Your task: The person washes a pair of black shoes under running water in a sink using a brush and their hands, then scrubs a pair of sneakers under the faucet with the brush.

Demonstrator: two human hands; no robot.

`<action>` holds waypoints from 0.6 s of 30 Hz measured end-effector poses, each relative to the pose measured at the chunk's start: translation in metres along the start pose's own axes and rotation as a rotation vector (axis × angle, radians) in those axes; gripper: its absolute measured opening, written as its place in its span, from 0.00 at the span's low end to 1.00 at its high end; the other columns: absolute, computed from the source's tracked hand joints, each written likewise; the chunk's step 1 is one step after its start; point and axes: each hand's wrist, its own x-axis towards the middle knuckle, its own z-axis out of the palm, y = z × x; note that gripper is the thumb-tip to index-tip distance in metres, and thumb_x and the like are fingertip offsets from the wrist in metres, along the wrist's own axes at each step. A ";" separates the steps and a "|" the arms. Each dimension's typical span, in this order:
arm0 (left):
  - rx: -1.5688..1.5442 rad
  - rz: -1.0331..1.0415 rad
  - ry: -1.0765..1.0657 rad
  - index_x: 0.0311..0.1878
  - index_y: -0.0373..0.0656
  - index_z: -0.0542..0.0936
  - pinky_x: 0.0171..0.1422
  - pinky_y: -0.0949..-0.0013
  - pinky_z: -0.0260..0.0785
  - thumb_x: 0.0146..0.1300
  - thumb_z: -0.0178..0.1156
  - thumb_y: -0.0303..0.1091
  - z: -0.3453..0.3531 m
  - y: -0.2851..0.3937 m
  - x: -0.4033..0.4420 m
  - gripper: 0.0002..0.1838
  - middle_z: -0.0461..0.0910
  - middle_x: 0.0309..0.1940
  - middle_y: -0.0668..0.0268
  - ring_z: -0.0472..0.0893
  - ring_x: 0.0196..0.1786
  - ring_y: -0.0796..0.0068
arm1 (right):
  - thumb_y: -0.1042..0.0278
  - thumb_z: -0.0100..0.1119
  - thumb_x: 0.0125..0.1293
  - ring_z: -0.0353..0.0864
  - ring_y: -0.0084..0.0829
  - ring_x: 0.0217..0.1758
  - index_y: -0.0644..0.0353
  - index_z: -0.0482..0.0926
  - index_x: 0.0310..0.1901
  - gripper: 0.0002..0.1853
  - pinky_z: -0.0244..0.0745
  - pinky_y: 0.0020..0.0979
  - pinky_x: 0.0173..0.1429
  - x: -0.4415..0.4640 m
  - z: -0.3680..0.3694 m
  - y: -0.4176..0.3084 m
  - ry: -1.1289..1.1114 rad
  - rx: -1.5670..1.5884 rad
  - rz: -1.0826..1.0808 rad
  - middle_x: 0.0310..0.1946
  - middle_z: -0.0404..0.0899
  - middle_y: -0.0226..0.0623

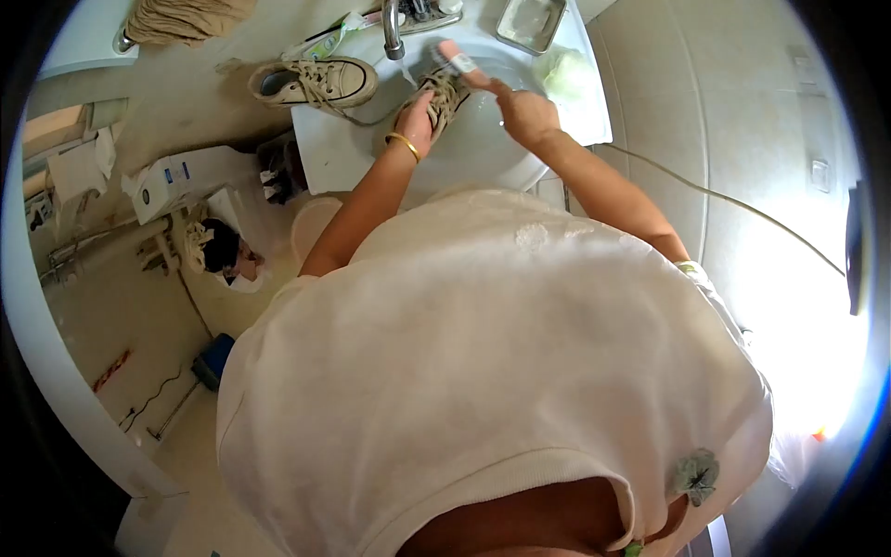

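Note:
Over the white sink basin, my left hand grips a beige lace-up sneaker, with the thumb on its upper near the laces. My right hand is closed round the handle of a pink scrub brush. The brush head is beside the sneaker's upper end, under the faucet; whether its bristles touch the shoe I cannot tell. A second beige sneaker with a dark sole line lies on its own at the sink's left rim.
A metal soap dish sits on the sink's back right corner, above a pale green translucent bundle. Toothpaste lies left of the faucet. A brown towel hangs at upper left. A cable runs along the right wall.

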 end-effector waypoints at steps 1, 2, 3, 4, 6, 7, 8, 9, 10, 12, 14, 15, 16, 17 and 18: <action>0.385 0.022 0.115 0.49 0.34 0.75 0.54 0.66 0.66 0.62 0.50 0.49 -0.003 0.001 -0.003 0.25 0.78 0.45 0.58 0.76 0.47 0.68 | 0.64 0.42 0.66 0.79 0.44 0.43 0.43 0.67 0.59 0.19 0.73 0.42 0.44 -0.004 -0.003 0.007 -0.011 -0.010 0.023 0.38 0.80 0.45; 0.631 0.022 0.087 0.47 0.33 0.75 0.53 0.65 0.66 0.62 0.50 0.51 -0.009 0.005 -0.005 0.26 0.78 0.44 0.58 0.76 0.45 0.67 | 0.64 0.41 0.66 0.79 0.44 0.43 0.42 0.67 0.59 0.19 0.73 0.42 0.43 -0.007 -0.006 0.015 -0.018 -0.024 0.047 0.38 0.80 0.45; 0.875 0.020 0.057 0.45 0.32 0.76 0.52 0.65 0.66 0.61 0.50 0.52 -0.011 0.012 -0.014 0.27 0.78 0.42 0.57 0.76 0.44 0.67 | 0.64 0.41 0.66 0.79 0.43 0.43 0.44 0.67 0.58 0.18 0.73 0.41 0.43 -0.013 -0.001 0.025 0.012 -0.024 0.064 0.38 0.80 0.44; 1.117 0.015 0.026 0.44 0.32 0.76 0.51 0.64 0.65 0.61 0.50 0.53 -0.014 0.014 -0.022 0.28 0.79 0.40 0.56 0.76 0.43 0.67 | 0.64 0.41 0.66 0.79 0.44 0.42 0.45 0.67 0.58 0.18 0.73 0.42 0.42 -0.014 0.008 0.037 0.004 -0.052 0.104 0.38 0.80 0.44; 1.123 0.169 0.017 0.37 0.31 0.77 0.47 0.63 0.65 0.61 0.49 0.54 -0.023 0.003 -0.024 0.28 0.79 0.33 0.54 0.75 0.37 0.63 | 0.64 0.42 0.67 0.79 0.44 0.41 0.49 0.67 0.58 0.18 0.73 0.42 0.41 -0.010 0.031 0.054 -0.011 -0.108 0.181 0.37 0.80 0.45; 1.098 0.297 0.000 0.35 0.31 0.77 0.45 0.61 0.65 0.61 0.49 0.53 -0.029 -0.007 -0.023 0.27 0.78 0.30 0.53 0.75 0.35 0.59 | 0.64 0.42 0.67 0.80 0.44 0.41 0.49 0.67 0.58 0.18 0.73 0.42 0.42 -0.006 0.044 0.057 -0.031 -0.127 0.169 0.37 0.80 0.45; 1.070 0.425 -0.015 0.33 0.32 0.76 0.43 0.60 0.64 0.60 0.49 0.53 -0.034 -0.019 -0.020 0.27 0.78 0.28 0.53 0.75 0.33 0.56 | 0.64 0.41 0.67 0.80 0.43 0.41 0.49 0.67 0.58 0.18 0.73 0.41 0.42 -0.001 0.057 0.060 -0.050 -0.147 0.154 0.37 0.80 0.45; 1.057 0.440 0.036 0.26 0.33 0.75 0.39 0.58 0.64 0.59 0.49 0.55 -0.033 -0.024 -0.017 0.29 0.77 0.23 0.55 0.74 0.28 0.57 | 0.64 0.41 0.67 0.80 0.43 0.41 0.49 0.67 0.59 0.19 0.73 0.41 0.42 -0.001 0.054 0.053 -0.070 -0.169 0.135 0.37 0.80 0.44; 1.099 0.298 0.022 0.29 0.32 0.76 0.42 0.60 0.64 0.60 0.50 0.55 -0.036 -0.023 -0.012 0.28 0.77 0.26 0.55 0.74 0.31 0.60 | 0.66 0.40 0.66 0.80 0.43 0.41 0.48 0.67 0.58 0.19 0.73 0.41 0.42 -0.001 0.047 0.050 -0.072 -0.143 0.122 0.37 0.80 0.45; 1.174 0.000 -0.014 0.37 0.31 0.77 0.46 0.65 0.65 0.60 0.52 0.54 -0.039 -0.017 -0.011 0.27 0.79 0.33 0.56 0.74 0.36 0.66 | 0.70 0.39 0.66 0.80 0.42 0.43 0.46 0.67 0.58 0.19 0.74 0.41 0.43 -0.017 0.027 0.041 -0.084 -0.086 0.105 0.38 0.80 0.46; 1.153 -0.045 -0.023 0.37 0.32 0.78 0.46 0.65 0.65 0.60 0.52 0.54 -0.028 -0.006 -0.015 0.28 0.79 0.33 0.57 0.74 0.36 0.67 | 0.68 0.40 0.66 0.80 0.43 0.41 0.48 0.66 0.59 0.19 0.74 0.41 0.42 -0.036 0.012 0.035 -0.074 -0.088 0.150 0.36 0.80 0.45; 1.139 -0.073 -0.025 0.37 0.32 0.78 0.46 0.65 0.65 0.60 0.52 0.54 -0.027 -0.005 -0.018 0.28 0.79 0.32 0.57 0.73 0.36 0.67 | 0.67 0.40 0.66 0.80 0.43 0.40 0.49 0.66 0.60 0.20 0.73 0.40 0.42 -0.045 0.006 0.032 -0.076 -0.090 0.171 0.35 0.80 0.45; 1.153 -0.067 -0.016 0.34 0.32 0.77 0.44 0.64 0.65 0.59 0.51 0.56 -0.029 -0.008 -0.016 0.29 0.78 0.30 0.56 0.74 0.34 0.65 | 0.67 0.40 0.66 0.80 0.44 0.39 0.48 0.66 0.60 0.20 0.73 0.41 0.41 -0.051 0.002 0.027 -0.047 -0.068 0.154 0.35 0.80 0.45; 1.168 -0.058 -0.010 0.31 0.32 0.76 0.42 0.63 0.65 0.58 0.50 0.58 -0.031 -0.013 -0.011 0.30 0.78 0.29 0.56 0.74 0.32 0.63 | 0.67 0.40 0.66 0.80 0.44 0.39 0.48 0.66 0.60 0.20 0.73 0.41 0.41 -0.055 -0.002 0.022 -0.014 -0.046 0.138 0.35 0.80 0.45; 1.183 -0.046 -0.005 0.27 0.32 0.76 0.41 0.61 0.65 0.57 0.49 0.60 -0.033 -0.019 -0.004 0.32 0.77 0.27 0.56 0.74 0.30 0.62 | 0.68 0.41 0.66 0.80 0.44 0.38 0.48 0.66 0.60 0.20 0.73 0.41 0.41 -0.055 -0.005 0.017 0.022 -0.025 0.122 0.34 0.80 0.45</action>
